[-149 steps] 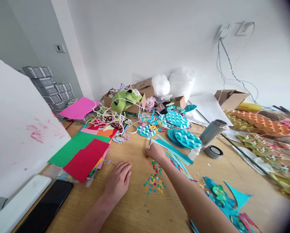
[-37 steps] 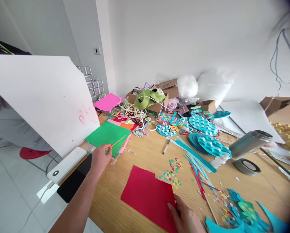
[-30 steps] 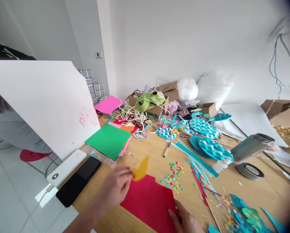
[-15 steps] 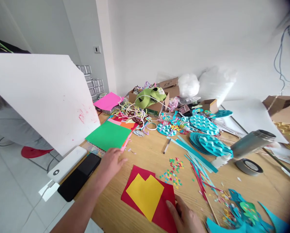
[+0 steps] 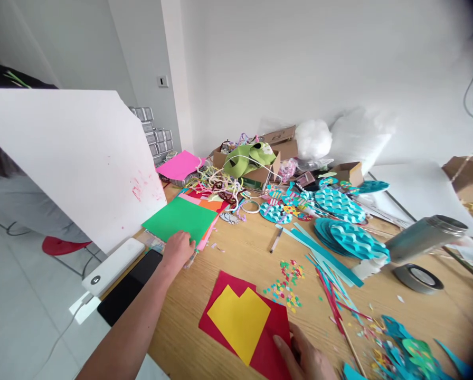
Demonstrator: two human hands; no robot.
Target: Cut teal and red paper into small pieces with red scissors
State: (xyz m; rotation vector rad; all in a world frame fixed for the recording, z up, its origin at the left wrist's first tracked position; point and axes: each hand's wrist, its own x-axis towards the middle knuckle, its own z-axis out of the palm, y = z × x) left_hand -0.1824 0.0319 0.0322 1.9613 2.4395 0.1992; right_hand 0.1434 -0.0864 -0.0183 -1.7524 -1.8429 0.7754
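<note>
A yellow paper heart (image 5: 239, 319) lies on a red sheet of paper (image 5: 268, 338) at the near middle of the table. My right hand (image 5: 308, 356) grips the red sheet by its right edge, thumb on top and fingers at the side. At the stack of coloured paper, my left hand (image 5: 178, 249) has its fingers curled at the near edge of the top green sheet (image 5: 179, 215). Those fingertips are partly hidden. Small round confetti (image 5: 286, 282) lies scattered just beyond the red sheet.
Left of my forearm are a black phone (image 5: 131, 287) and a white power bank (image 5: 113, 265). A white board (image 5: 82, 158) stands at the left, a seated person behind it. Rightward lie a pen (image 5: 276, 240), turquoise discs (image 5: 351, 237), a metal flask (image 5: 426, 237) and a tape roll (image 5: 418, 278).
My left hand has moved forward to the green sheet's near edge, and its fingers have drawn in. My right hand stays on the red sheet. The view has shifted slightly.
</note>
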